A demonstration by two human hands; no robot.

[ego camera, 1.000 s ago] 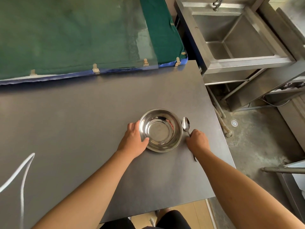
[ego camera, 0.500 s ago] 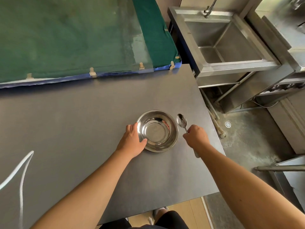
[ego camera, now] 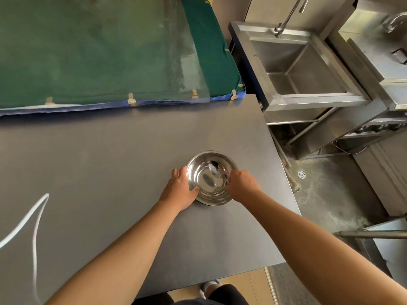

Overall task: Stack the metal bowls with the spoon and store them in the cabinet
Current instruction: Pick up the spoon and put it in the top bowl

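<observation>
A shiny metal bowl rests on the grey table near its right edge. My left hand grips the bowl's left rim, thumb on the near side. My right hand is closed on the handle of a metal spoon, whose head hangs inside the bowl over its right half. I cannot tell whether more than one bowl is stacked here. No cabinet is in view.
A green mat under a clear sheet covers the far side of the table. A steel sink stands to the right, beyond a gap with a floor drain. A white cord lies at the table's left.
My right hand lifted the spoon from the table beside the bowl and swung its head left into the bowl. My left hand stayed on the rim.
</observation>
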